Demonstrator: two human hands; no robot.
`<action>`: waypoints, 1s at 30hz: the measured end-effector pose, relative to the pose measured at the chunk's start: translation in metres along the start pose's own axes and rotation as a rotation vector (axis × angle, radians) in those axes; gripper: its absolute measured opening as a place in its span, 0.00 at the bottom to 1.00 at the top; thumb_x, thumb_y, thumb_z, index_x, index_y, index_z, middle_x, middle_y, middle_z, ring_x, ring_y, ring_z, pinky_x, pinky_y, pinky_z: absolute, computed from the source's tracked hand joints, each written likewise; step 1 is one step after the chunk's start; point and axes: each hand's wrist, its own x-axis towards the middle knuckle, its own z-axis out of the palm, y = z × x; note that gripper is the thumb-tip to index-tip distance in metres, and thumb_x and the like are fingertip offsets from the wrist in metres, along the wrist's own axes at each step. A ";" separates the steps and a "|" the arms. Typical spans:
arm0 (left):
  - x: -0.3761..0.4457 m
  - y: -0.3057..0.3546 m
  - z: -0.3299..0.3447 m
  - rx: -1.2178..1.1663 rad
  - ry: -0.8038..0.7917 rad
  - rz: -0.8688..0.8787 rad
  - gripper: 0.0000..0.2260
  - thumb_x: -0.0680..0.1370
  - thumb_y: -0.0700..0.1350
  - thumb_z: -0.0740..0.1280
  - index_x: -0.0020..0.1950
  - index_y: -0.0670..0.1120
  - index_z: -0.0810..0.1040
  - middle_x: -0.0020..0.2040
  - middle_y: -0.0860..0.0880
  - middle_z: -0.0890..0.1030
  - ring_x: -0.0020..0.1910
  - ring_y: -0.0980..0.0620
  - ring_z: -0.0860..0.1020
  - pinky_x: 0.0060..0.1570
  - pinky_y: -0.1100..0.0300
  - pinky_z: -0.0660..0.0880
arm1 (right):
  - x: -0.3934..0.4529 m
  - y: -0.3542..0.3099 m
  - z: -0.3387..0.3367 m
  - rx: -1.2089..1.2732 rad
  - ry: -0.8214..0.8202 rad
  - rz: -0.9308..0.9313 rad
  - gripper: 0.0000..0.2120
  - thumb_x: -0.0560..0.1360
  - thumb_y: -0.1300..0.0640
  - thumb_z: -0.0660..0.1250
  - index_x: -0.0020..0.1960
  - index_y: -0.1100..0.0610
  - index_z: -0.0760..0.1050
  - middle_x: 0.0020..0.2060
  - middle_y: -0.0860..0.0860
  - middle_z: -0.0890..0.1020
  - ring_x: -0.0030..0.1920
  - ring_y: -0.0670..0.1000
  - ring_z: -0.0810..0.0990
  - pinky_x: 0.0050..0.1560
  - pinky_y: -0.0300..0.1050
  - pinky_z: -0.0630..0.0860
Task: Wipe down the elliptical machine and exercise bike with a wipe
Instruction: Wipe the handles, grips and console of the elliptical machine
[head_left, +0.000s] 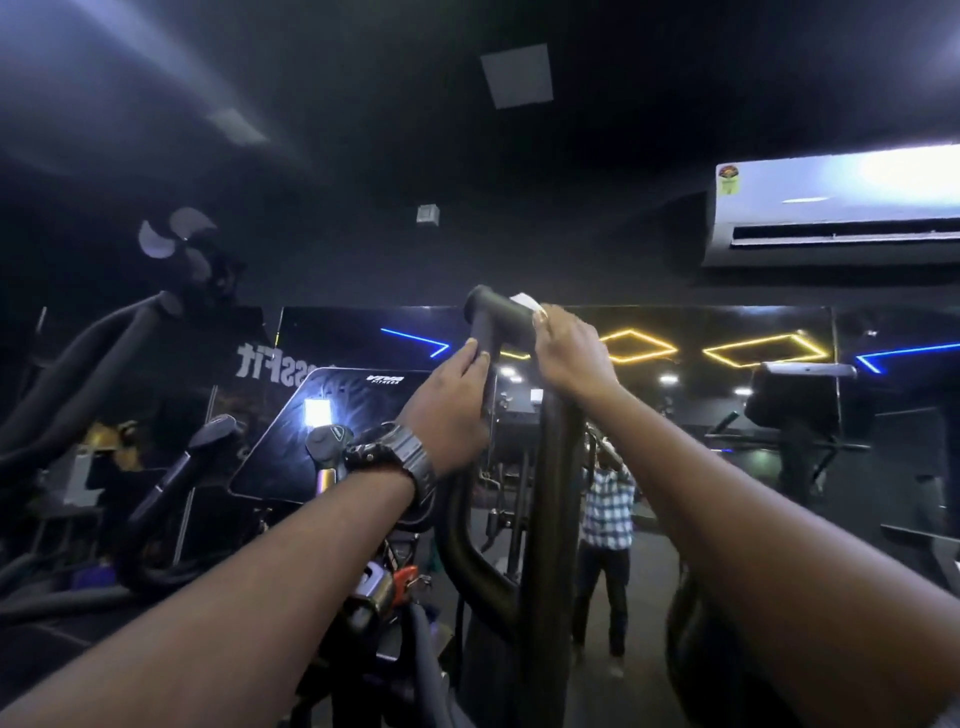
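Observation:
A black padded handle (498, 317) of the elliptical machine rises in the middle of the view, its foam grip bent over at the top. My right hand (569, 353) wraps round the top grip and presses a white wipe (525, 301) against it; only a corner of the wipe shows above my fingers. My left hand (449, 405), a dark watch on its wrist, grips the upright part of the same handle just below the bend. The machine's glossy console (332, 415) lies lower left and reflects a bright light.
Another foam handle (88, 358) curves up at the far left, and a shorter grip (182, 467) stands beside the console. A mirror wall ahead reflects a person in a checked shirt (605, 514). A white air conditioner (836, 208) hangs upper right, and a dark machine (795, 405) stands to the right.

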 end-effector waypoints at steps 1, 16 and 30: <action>0.000 -0.001 -0.002 -0.004 0.005 0.019 0.27 0.77 0.40 0.65 0.75 0.36 0.63 0.76 0.39 0.61 0.75 0.43 0.62 0.73 0.61 0.55 | -0.012 -0.001 0.004 -0.029 0.041 -0.022 0.16 0.83 0.51 0.51 0.67 0.54 0.70 0.65 0.56 0.75 0.62 0.61 0.75 0.54 0.53 0.71; 0.004 -0.032 -0.019 -0.118 -0.026 0.170 0.19 0.79 0.44 0.64 0.70 0.45 0.73 0.75 0.48 0.66 0.65 0.47 0.75 0.62 0.59 0.71 | 0.104 -0.064 0.022 0.123 -0.444 0.343 0.32 0.78 0.33 0.55 0.57 0.60 0.79 0.49 0.59 0.83 0.52 0.61 0.82 0.59 0.55 0.77; -0.004 -0.043 -0.005 -0.315 0.144 0.145 0.13 0.76 0.46 0.70 0.58 0.43 0.79 0.60 0.48 0.79 0.56 0.50 0.78 0.52 0.64 0.72 | 0.060 -0.046 0.031 -0.657 -0.152 -0.618 0.18 0.82 0.47 0.54 0.59 0.51 0.80 0.62 0.47 0.78 0.69 0.48 0.70 0.65 0.47 0.72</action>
